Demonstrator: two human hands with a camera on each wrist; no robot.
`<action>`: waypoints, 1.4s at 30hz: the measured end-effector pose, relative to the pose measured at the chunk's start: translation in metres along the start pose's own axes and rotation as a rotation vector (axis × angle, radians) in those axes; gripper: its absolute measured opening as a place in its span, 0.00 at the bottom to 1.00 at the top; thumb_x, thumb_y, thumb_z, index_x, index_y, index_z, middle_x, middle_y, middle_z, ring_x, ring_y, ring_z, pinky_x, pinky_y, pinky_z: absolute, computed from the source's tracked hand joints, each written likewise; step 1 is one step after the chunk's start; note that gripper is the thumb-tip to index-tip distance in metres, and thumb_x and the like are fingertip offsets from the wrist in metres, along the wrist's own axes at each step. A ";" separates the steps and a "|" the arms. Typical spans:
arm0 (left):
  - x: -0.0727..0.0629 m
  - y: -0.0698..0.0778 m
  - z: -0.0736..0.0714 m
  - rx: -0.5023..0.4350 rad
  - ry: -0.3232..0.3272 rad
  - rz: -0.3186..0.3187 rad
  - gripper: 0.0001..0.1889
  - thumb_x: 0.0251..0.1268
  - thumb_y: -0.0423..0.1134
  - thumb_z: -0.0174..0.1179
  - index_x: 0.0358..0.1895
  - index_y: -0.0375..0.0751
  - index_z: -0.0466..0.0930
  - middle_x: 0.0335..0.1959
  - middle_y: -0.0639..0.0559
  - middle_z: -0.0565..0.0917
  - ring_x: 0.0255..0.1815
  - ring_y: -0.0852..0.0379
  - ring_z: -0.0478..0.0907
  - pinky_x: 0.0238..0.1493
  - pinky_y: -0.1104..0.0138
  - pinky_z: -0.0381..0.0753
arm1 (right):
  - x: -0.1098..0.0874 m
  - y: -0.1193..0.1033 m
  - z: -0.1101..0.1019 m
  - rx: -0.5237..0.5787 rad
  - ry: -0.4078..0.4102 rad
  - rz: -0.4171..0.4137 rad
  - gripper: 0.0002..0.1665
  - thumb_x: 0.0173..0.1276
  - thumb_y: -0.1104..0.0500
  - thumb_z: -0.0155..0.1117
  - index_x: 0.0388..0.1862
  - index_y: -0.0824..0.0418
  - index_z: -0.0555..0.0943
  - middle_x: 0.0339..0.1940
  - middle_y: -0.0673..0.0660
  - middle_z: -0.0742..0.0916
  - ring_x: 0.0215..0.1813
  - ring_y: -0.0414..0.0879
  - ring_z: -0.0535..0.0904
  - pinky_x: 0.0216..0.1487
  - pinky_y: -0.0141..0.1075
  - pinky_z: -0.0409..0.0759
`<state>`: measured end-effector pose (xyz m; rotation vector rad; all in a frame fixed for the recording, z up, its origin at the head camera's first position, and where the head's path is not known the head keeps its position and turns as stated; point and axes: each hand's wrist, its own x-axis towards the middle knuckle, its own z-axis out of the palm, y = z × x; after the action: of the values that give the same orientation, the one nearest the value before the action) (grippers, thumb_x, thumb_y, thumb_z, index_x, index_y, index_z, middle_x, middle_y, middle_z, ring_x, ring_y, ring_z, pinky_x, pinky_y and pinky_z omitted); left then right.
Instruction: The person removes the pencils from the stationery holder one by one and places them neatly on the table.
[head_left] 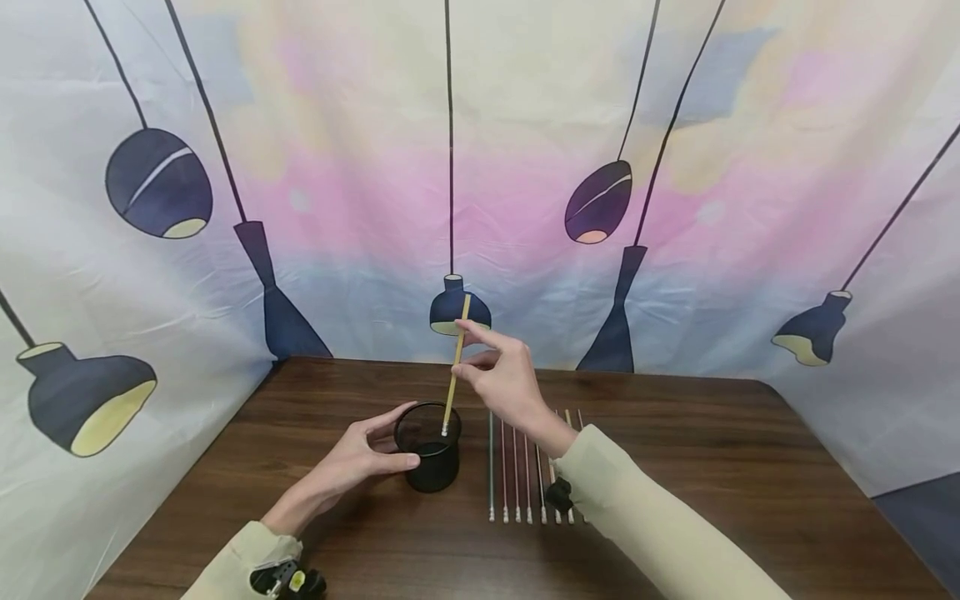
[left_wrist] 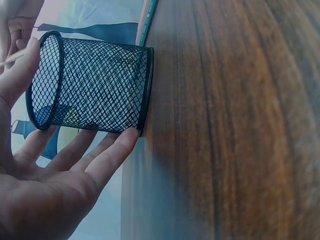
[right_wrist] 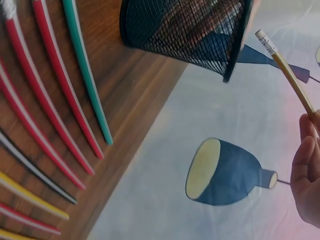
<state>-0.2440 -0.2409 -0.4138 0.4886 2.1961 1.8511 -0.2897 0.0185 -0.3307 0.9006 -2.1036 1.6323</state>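
A black mesh pencil cup [left_wrist: 100, 82] stands upright on the table. My left hand [head_left: 360, 458] holds it from the left, thumb on the near side by the rim and fingers spread along the far side. Between thumb and fingers, my right hand [head_left: 506, 375] pinches a yellow pencil [head_left: 456, 367]. That pencil tilts slightly, its white eraser end [right_wrist: 265, 40] pointing down. In the right wrist view the eraser is just outside the cup's rim, above the mouth. Right of the cup lies a row of several pencils [head_left: 516, 475], red, green, black and yellow, partly hidden by my right forearm.
The dark wooden table [head_left: 360, 542] carries the cup and the pencil row. Behind and beside it hangs a pale cloth [head_left: 360, 208] printed with dark lamps. In the right wrist view a green pencil [right_wrist: 85, 65] lies closest to the cup.
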 end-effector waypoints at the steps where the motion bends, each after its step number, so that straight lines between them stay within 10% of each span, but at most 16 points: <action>1: 0.000 0.000 0.000 -0.001 -0.001 -0.001 0.43 0.71 0.34 0.70 0.85 0.44 0.58 0.75 0.33 0.71 0.72 0.35 0.72 0.62 0.54 0.80 | 0.000 0.000 -0.003 0.005 0.001 0.002 0.38 0.65 0.74 0.75 0.73 0.55 0.81 0.53 0.60 0.86 0.42 0.47 0.91 0.39 0.40 0.87; 42: 0.000 0.001 0.001 -0.043 0.003 -0.010 0.44 0.69 0.35 0.73 0.85 0.47 0.60 0.76 0.31 0.69 0.75 0.34 0.68 0.58 0.61 0.81 | -0.075 0.051 -0.143 -0.246 0.050 0.294 0.37 0.63 0.73 0.76 0.72 0.59 0.81 0.51 0.64 0.87 0.39 0.49 0.91 0.37 0.36 0.84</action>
<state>-0.2434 -0.2399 -0.4131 0.4667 2.1523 1.8906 -0.2837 0.1821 -0.3726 0.4873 -2.4237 1.4597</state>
